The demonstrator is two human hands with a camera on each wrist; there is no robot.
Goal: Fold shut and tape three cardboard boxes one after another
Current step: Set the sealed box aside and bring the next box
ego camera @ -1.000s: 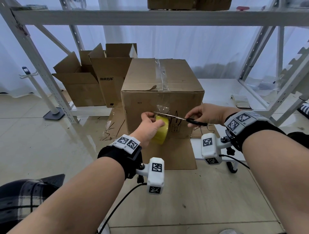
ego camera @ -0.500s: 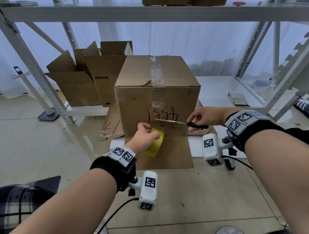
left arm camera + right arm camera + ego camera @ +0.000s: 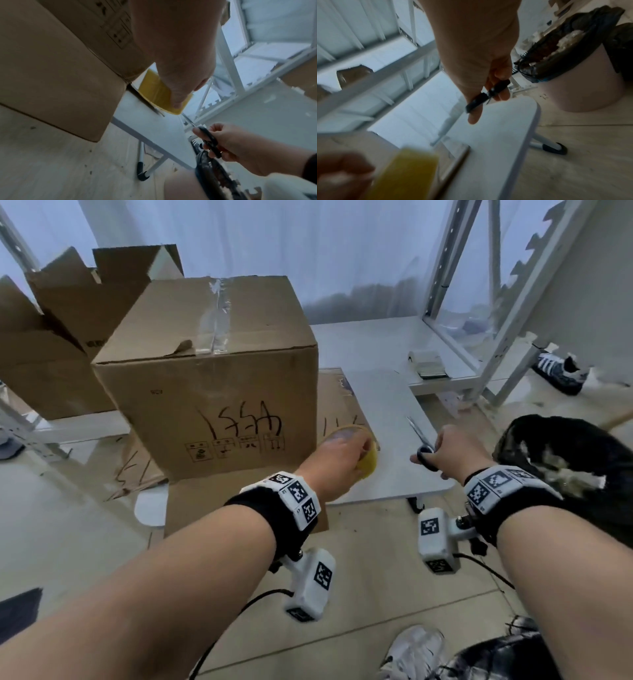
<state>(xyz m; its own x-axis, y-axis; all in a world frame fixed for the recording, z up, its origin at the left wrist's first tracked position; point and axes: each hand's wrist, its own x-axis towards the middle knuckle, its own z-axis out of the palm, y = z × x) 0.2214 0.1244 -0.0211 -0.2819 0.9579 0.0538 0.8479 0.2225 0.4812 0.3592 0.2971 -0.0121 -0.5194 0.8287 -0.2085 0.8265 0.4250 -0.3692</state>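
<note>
A closed cardboard box (image 3: 212,378) with clear tape (image 3: 214,316) along its top seam stands on flat cardboard on a low white table (image 3: 387,440). Black handwriting marks its front. To the right of the box, my left hand (image 3: 339,455) grips a yellow tape roll (image 3: 366,460) just above the table; the roll (image 3: 159,93) shows under my fingers in the left wrist view. Further right, my right hand (image 3: 448,446) holds black-handled scissors (image 3: 423,446), blades pointing away over the table. The scissor handles (image 3: 486,94) sit between my fingers.
Two open cardboard boxes (image 3: 68,313) stand behind on the left, on a low shelf. White metal racking (image 3: 507,285) rises at the right. A lined trash bin (image 3: 565,453) stands right of the table. A small notebook (image 3: 428,364) lies on the back shelf. Shoes are on the floor.
Both hands have left the front of the box and dropped to the right, over the white table. The tape roll and scissors went with them. My head turned right and down.
</note>
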